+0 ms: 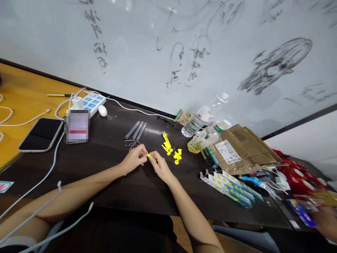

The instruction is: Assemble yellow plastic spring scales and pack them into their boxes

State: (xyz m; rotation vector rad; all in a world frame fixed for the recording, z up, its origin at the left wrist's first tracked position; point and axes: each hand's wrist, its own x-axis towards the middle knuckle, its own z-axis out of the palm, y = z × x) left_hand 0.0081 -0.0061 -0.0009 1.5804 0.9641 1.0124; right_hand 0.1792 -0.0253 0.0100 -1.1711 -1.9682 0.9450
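My left hand [134, 160] and my right hand [161, 168] meet over the dark table, fingertips pinched on a small yellow plastic part [149, 155]. Its exact shape is mostly hidden by the fingers. Just beyond my right hand lie yellow stick-like pieces [166, 143], some with thin metallic ends. Small round yellow pieces [178, 154] are grouped beside them. Past my left hand, several clear plastic tubes [136, 130] lie side by side, and some thin bent wire pieces [131, 143] rest close to its fingers.
To the right stand clear bottles [194, 123], flattened cardboard [237, 147] and several slim green-white boxes [229, 188]. A power strip [92, 104], a phone [41, 134] and white cables are at left. Glasses [165, 121] lie near the whiteboard [147, 63]. Another person's hand [328, 223] blurs at far right.
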